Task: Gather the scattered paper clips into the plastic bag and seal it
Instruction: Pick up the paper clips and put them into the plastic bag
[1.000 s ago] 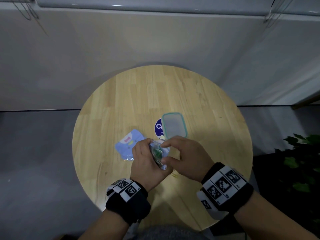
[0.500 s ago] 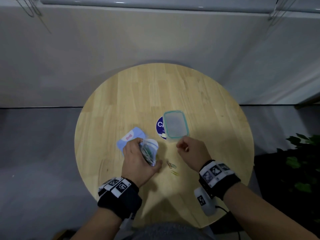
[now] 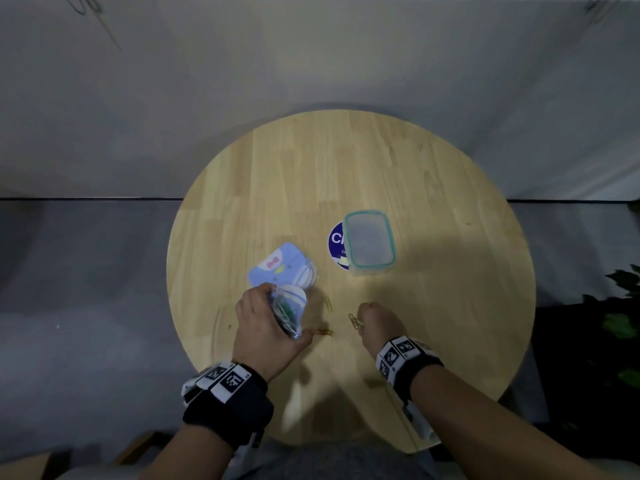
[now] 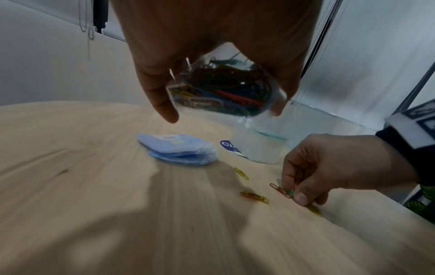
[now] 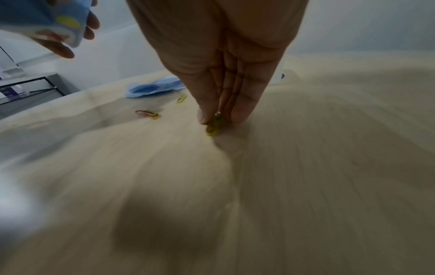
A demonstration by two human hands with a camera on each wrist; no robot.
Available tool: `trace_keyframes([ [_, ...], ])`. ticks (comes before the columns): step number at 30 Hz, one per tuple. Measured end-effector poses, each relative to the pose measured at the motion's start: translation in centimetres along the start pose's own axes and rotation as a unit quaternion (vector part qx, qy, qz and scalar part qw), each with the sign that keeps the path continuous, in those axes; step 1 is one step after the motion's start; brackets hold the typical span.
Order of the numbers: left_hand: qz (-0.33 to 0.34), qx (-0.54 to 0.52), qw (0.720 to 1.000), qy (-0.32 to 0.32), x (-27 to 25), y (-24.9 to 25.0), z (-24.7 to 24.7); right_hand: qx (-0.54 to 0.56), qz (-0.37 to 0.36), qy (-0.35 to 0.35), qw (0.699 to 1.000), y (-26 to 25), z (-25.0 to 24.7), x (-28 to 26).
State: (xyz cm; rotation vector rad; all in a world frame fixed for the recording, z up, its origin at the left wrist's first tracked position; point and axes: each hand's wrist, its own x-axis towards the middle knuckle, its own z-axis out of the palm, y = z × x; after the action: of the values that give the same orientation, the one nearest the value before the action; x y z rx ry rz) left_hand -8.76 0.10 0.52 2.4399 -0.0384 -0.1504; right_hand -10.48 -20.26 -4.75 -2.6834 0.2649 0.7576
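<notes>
My left hand (image 3: 266, 327) grips a clear plastic bag (image 3: 289, 308) full of coloured paper clips (image 4: 221, 89), held above the round wooden table (image 3: 346, 174). My right hand (image 3: 377, 323) is down at the table and pinches paper clips (image 4: 282, 190) between thumb and fingertips (image 5: 202, 115). A yellow clip (image 3: 328, 304) lies between the hands. Two more clips (image 3: 323, 331) lie together by my left thumb. Another yellow clip (image 4: 314, 209) lies beneath the right hand.
A stack of blue printed bags (image 3: 282, 268) lies beyond the left hand. A clear box with a teal-rimmed lid (image 3: 369, 242) stands over a round blue sticker (image 3: 336, 239). A plant (image 3: 623, 320) sits off the table's right edge.
My hands parted: the right hand left the bag and dropped to the table, taking hold of clips. The left hand drew the bag leftwards.
</notes>
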Motion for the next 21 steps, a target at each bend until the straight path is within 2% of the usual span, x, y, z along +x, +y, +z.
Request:
trace_keyframes([
  [4, 0.002, 0.001, 1.0, -0.004, 0.3, -0.1, 0.1, 0.011, 0.042, -0.011, 0.999, 0.3, 0.8, -0.1],
  [7, -0.008, 0.004, 1.0, -0.006, 0.5, -0.3, 0.0, 0.042, 0.056, 0.011, 0.997, 0.5, 1.0, -0.5],
  [10, -0.013, 0.006, 1.0, -0.004, 0.6, -0.4, -0.1, 0.099, 0.051, 0.014, 0.994, 1.0, 0.2, -0.8],
  [15, -0.012, 0.008, 1.0, -0.009, 0.3, -0.7, 0.3, 0.194, 0.101, 0.039, 0.975, 3.1, -0.7, -1.7],
  [21, 0.003, -0.009, 1.0, -0.021, 0.2, -0.1, 1.1, 0.171, 0.108, 0.009, 0.979, 2.8, 0.7, -2.6],
])
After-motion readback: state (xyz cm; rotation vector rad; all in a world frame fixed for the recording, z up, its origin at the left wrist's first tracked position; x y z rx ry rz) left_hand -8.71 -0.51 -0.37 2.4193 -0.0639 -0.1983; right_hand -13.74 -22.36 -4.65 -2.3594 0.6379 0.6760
